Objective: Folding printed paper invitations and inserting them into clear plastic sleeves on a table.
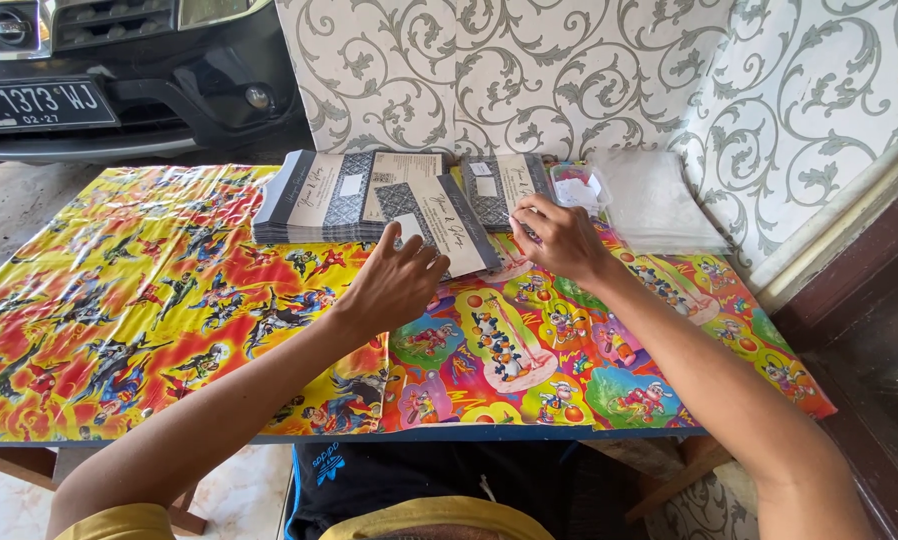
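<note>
Head view. At centre frame the left hand (394, 285) rests with fingers spread on a grey patterned card (439, 222), pressing rather than clasping it. The right hand (561, 240) pinches the edge of a second card pile (501, 185) at upper centre. A larger stack (319, 195) lies left of it. Step judged: drawing single cards from the piles; separating one sheet calls for a light fingertip slide. The clear plastic tray (581, 188) holds white slips.

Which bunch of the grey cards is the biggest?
The left stack of grey cards, beyond the left hand: wider and thicker than the small stack by the right hand.
</note>
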